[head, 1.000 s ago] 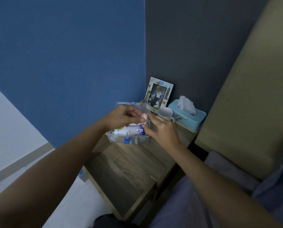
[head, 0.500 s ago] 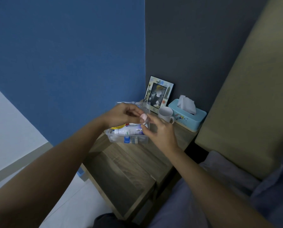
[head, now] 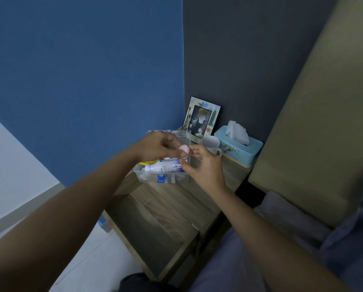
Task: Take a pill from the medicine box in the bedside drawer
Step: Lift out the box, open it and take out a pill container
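Two hands meet above one clear medicine box [head: 163, 178] on the wooden desk [head: 163, 216]. The left hand [head: 155, 146] pinches one small pink round thing [head: 184, 150]; the right hand [head: 206, 165] touches it with curled fingers. One white tube [head: 165, 167] lies inside, its writing too blurry. Behind stand one mug [head: 211, 144], one picture frame [head: 201, 120] and one blue tissue box [head: 238, 147].

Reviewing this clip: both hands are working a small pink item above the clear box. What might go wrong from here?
1. The pink item is pinched only by fingertips of the left hand and right hand; it may slip into the box or onto the nightstand.
2. The mug stands just behind the right hand; a jerk could knock it.
3. The box sits near the nightstand's left edge, so a nudge might tip it off.
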`<action>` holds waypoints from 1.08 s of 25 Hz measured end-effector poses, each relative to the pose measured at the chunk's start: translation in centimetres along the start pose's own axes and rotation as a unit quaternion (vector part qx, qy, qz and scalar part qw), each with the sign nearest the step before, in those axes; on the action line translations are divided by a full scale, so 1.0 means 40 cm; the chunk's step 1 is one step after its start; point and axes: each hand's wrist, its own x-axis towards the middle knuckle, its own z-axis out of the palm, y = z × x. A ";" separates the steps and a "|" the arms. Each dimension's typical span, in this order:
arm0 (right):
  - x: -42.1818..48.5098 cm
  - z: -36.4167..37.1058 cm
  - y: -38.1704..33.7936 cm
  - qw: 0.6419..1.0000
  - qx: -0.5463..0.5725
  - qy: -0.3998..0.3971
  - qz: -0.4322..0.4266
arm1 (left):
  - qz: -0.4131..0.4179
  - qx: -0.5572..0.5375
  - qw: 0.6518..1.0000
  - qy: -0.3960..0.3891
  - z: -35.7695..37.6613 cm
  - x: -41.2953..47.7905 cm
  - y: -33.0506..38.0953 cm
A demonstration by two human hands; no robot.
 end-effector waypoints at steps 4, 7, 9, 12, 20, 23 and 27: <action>0.001 -0.003 0.003 1.000 -0.006 -0.005 -0.005 | -0.002 0.017 1.000 0.021 0.006 0.005 0.002; 0.001 -0.005 0.003 1.000 -0.015 -0.001 -0.011 | 0.012 -0.020 1.000 0.019 0.010 0.006 0.007; 0.000 -0.006 0.005 1.000 -0.018 0.002 -0.011 | 0.011 -0.046 0.999 0.015 0.012 0.007 0.010; 0.001 -0.009 0.010 1.000 -0.020 0.004 -0.010 | 0.005 -0.072 0.997 -0.001 0.008 0.005 0.013; -0.001 -0.002 0.018 1.000 -0.008 0.004 0.000 | -0.014 0.011 0.999 0.031 0.012 0.016 0.017; -0.015 0.001 0.038 0.999 0.040 0.002 0.024 | -0.026 -0.024 0.998 0.057 0.011 0.029 -0.004; -0.049 0.005 0.090 0.979 0.163 -0.036 0.118 | -0.085 -0.302 0.946 0.076 0.052 0.032 -0.065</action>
